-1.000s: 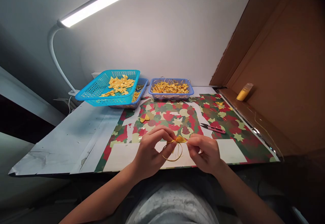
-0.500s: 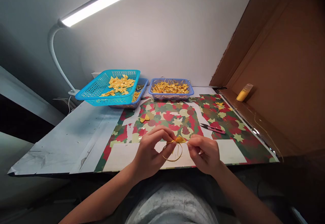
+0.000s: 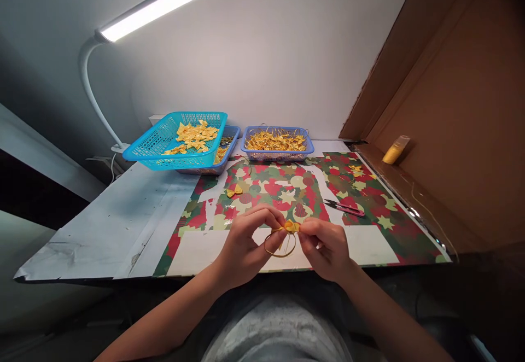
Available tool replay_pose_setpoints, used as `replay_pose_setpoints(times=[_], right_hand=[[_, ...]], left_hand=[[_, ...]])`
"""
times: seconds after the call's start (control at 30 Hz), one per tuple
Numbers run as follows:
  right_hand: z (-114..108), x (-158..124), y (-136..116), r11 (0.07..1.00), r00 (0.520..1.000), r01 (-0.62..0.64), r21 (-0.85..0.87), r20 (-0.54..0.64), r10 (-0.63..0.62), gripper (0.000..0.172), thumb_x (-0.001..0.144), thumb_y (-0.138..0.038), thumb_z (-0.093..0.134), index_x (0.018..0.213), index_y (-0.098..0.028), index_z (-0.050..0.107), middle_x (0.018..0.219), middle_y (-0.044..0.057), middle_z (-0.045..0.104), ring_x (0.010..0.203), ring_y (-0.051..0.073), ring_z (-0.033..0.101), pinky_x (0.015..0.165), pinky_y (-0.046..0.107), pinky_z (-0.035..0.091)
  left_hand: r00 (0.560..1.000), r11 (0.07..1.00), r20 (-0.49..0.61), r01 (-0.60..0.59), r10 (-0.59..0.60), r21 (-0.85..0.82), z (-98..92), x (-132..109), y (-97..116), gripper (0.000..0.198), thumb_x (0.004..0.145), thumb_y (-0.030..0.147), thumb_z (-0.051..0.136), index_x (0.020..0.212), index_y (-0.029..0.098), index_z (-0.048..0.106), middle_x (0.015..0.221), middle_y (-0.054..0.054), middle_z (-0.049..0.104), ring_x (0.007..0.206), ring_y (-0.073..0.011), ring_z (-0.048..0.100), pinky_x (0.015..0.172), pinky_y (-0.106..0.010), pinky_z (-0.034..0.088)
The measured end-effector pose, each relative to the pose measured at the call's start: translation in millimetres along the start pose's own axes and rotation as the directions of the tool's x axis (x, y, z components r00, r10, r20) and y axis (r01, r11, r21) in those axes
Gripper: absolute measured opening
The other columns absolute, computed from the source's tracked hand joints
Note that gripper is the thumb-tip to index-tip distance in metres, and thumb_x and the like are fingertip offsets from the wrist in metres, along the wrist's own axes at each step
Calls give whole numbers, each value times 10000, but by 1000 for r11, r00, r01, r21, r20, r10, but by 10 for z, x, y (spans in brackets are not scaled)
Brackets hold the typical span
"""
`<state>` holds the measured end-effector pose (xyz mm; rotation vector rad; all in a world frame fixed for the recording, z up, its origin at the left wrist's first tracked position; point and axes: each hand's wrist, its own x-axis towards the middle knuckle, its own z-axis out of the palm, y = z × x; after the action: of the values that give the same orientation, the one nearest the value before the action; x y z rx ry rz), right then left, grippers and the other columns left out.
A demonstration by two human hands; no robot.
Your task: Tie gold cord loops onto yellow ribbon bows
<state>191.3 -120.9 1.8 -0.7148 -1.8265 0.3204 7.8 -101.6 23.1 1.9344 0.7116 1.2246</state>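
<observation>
A small yellow ribbon bow [image 3: 291, 226] is held above the table's front edge between both hands. My left hand [image 3: 251, 241] pinches its left side with thumb and forefinger. A thin gold cord [image 3: 283, 255] hangs in a loop below those fingertips. My right hand [image 3: 326, 244] is closed, its thumb and forefinger pinching the bow's right side. Fingers hide part of the bow. Beyond my left hand, another yellow bow [image 3: 234, 191] lies on the patterned sheet. Thread snips [image 3: 344, 208] with a pink handle rest beyond my right hand.
A turquoise basket [image 3: 172, 160] of yellow bows sits tilted on a blue-purple basket [image 3: 205, 170] at the back left. Another purple basket [image 3: 279, 156] holds gold corded pieces. A tube of yellow material [image 3: 395, 150] stands by the cardboard wall. A lamp [image 3: 176, 6] hangs over the left side.
My right hand has moved left, up to the bow, and its fingertips now touch the bow's right side. My left hand has barely moved and keeps its pinch.
</observation>
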Motion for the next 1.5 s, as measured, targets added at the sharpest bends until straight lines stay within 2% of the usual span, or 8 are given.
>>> replay_pose_setpoints(times=[0.13,0.23,0.43,0.63,0.9,1.03,1.3,1.5], right_hand=[[8,-4,7,1000,1000,-22,21,-14,22,167,846,-68,467,786,-211,528,573,-50,470,471,79,373,427,202,303],[-2,3,15,998,998,-52,39,-16,52,143,867,-96,501,828,-201,589,616,-26,554,512,92,463,455,208,363],[13,4,27,986,989,-143,85,-31,146,143,878,-110,564,890,-214,662,799,36,657,723,152,611,649,290,510],[28,-17,48,981,984,-171,93,-33,174,134,870,-103,585,887,-211,662,758,19,658,679,144,593,616,279,485],[52,-24,114,965,984,-178,193,33,175,112,890,-122,574,896,-207,648,774,19,691,681,140,597,625,276,479],[33,-5,197,933,979,-200,299,109,175,94,901,-149,582,870,-199,656,756,20,691,662,135,615,630,275,492],[-72,159,320,935,973,-124,331,224,50,107,918,-172,571,878,-208,664,817,37,667,739,138,620,665,273,507],[-53,169,322,909,969,-189,372,220,112,76,895,-195,615,850,-208,675,826,30,596,765,133,574,696,276,493]], left_hand=[[999,998,4,35,-35,-48,5,-2,2,169,872,253,618,727,181,567,807,-57,639,746,-164,598,676,-296,484],[997,994,11,79,-79,-79,-9,2,-3,188,870,275,623,720,178,564,815,-64,648,750,-167,597,676,-301,488],[978,968,100,197,-183,-154,-36,41,17,229,862,310,631,704,173,539,793,-57,640,723,-154,572,638,-278,478],[945,913,176,314,-275,-260,-47,78,39,259,840,335,651,677,161,549,761,-39,599,648,-123,519,570,-245,422],[865,726,289,502,-411,-469,-58,127,-35,277,710,309,762,607,152,559,697,-13,577,611,-102,467,556,-234,368],[827,687,344,561,-445,-462,-76,131,-47,286,712,322,756,609,149,553,632,-3,562,601,-102,447,566,-239,343],[750,623,436,659,-498,-422,-123,147,-42,259,710,287,744,618,145,548,623,18,527,607,-94,421,584,-242,307],[755,622,429,653,-495,-432,-125,124,-60,244,713,283,748,633,146,564,652,6,541,646,-108,440,621,-251,326]])
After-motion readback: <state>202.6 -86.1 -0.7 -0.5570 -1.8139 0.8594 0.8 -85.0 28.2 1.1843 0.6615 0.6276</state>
